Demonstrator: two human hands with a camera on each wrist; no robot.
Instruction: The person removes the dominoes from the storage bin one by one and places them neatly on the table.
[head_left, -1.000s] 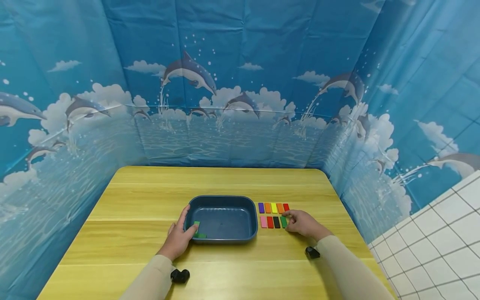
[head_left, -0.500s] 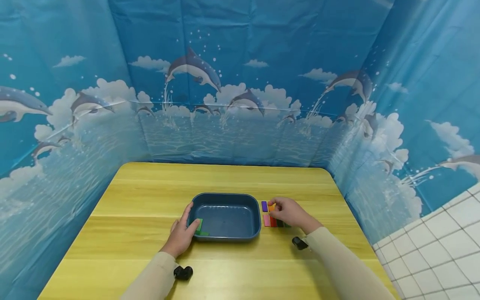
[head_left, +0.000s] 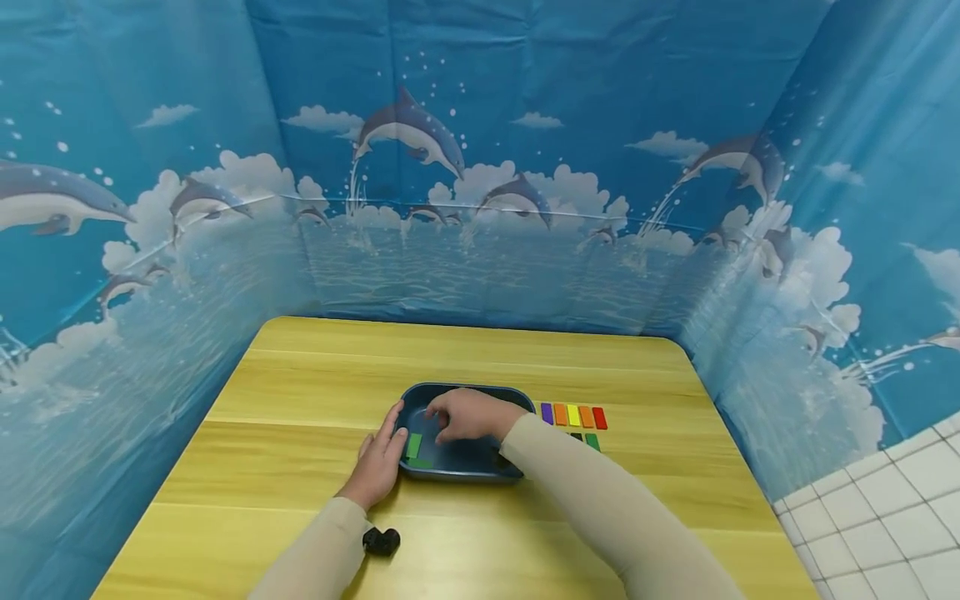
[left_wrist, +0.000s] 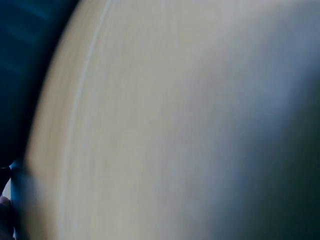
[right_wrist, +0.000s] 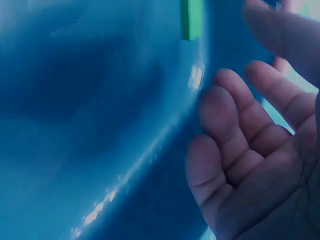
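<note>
In the head view, my left hand (head_left: 377, 462) rests against the left wall of a dark blue plastic tray (head_left: 528, 395). Its thumb lies near the rim. Inside the tray's near-left corner lie an upright-looking green block (head_left: 414, 446) and a flatter green block (head_left: 420, 463). My right hand (head_left: 471, 414) reaches over the tray from the right, fingers loosely bent. In the right wrist view, thumb and fingers stand apart with nothing visible between them; a green strip (right_wrist: 191, 20) shows beyond the fingertips. The left wrist view is blurred, with the tray's dark side at its left edge.
Right of the tray lies a row of small colored blocks: purple (head_left: 547, 413), orange (head_left: 560, 414), yellow (head_left: 573, 415), another orange (head_left: 587, 417) and red (head_left: 600, 418). A black block (head_left: 576, 437) and green block (head_left: 592, 442) lie in front; the right sleeve (head_left: 600, 508) hides others.
My right hand has moved left from the block rows to above the tray. My left hand keeps its place at the tray's left wall. The head view has shifted slightly.
</note>
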